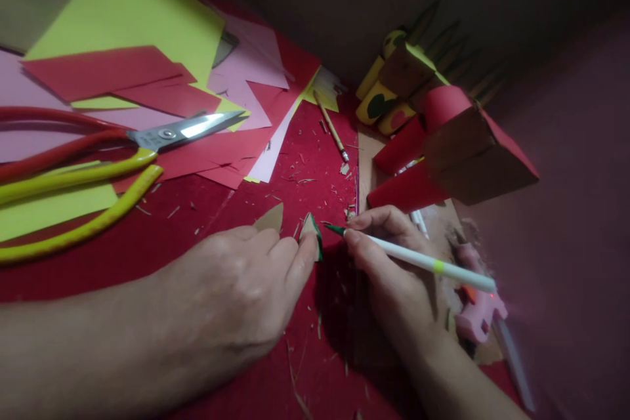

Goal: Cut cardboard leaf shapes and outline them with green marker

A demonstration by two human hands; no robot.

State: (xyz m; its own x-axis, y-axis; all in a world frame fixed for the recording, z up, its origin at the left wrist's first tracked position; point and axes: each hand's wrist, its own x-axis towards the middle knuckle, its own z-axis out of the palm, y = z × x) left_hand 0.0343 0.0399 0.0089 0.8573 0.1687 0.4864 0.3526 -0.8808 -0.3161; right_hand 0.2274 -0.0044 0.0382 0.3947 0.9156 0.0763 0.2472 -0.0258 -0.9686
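My left hand [251, 282] presses a small pointed cardboard piece [310, 230] against the red surface; green colour runs along the right edge of that piece. A second brown leaf-shaped piece [270, 218] shows just beyond my left knuckles. Pinched between the fingers of my right hand [394, 269] is a white marker [418, 258] with a green tip, which points left. A small gap separates the tip from the cardboard piece.
Scissors with red handles [167, 134] and yellow-handled ones [83, 175] lie at left by coloured paper sheets [128, 20]. A pencil [331, 125] is at centre. Red paper rolls with cardboard [477, 154] stand at right, near a pink glue gun [480, 315].
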